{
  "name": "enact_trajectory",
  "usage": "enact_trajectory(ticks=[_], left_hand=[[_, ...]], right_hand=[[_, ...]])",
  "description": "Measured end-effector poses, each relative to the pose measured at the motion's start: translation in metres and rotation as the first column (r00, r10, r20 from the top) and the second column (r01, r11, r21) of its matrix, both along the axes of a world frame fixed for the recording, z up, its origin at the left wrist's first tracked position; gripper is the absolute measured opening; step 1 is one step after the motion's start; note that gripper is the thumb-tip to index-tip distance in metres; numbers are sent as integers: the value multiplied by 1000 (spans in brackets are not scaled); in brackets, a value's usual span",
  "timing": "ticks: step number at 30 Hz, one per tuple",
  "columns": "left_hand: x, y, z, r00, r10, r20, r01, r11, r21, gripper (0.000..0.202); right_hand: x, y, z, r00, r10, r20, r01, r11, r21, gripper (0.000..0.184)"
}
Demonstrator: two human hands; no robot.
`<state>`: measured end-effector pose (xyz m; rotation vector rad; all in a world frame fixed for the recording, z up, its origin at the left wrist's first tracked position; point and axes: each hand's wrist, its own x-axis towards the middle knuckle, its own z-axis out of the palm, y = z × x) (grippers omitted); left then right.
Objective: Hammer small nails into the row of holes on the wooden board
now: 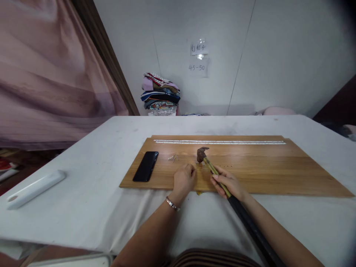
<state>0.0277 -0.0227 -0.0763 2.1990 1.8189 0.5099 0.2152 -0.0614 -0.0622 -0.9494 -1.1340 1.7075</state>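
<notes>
A wide wooden board (264, 170) lies on the white-covered table (83, 207). My right hand (228, 183) grips a claw hammer (202, 154) by its yellow and black handle, the head resting low over the board's middle. My left hand (184, 180) is closed in a pinch on the board just left of the hammer head; what it pinches is too small to make out. A few loose nails (173, 158) lie on the board to the left. A row of small holes (226, 166) shows to the right of the hammer.
A black phone (145, 166) lies on the board's left end. White strips (219, 142) run along the board's far edge. A long white plastic piece (35, 188) sits at the table's left. Folded clothes (160, 94) are stacked against the wall, and a pink curtain (50, 74) hangs to the left.
</notes>
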Motion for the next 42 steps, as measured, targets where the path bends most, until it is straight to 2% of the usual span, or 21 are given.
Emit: enact_trajectory(ticks=[10, 18, 28, 42], left_hand=[[0, 1, -3, 1000, 1, -7, -1, 1000, 17, 19], [0, 1, -3, 1000, -4, 12, 4, 1000, 8, 15], [1, 0, 1, 1000, 6, 4, -6, 1000, 4, 17], [1, 0, 0, 1000, 5, 10, -5, 1000, 13, 16]], right_hand=[[-1, 2, -1, 1000, -1, 9, 1, 1000, -25, 53], [1, 1, 1, 1000, -8, -11, 8, 1000, -4, 45], [-2, 2, -3, 1000, 4, 0, -4, 1000, -19, 55], [0, 1, -4, 1000, 16, 4, -16, 1000, 3, 45]])
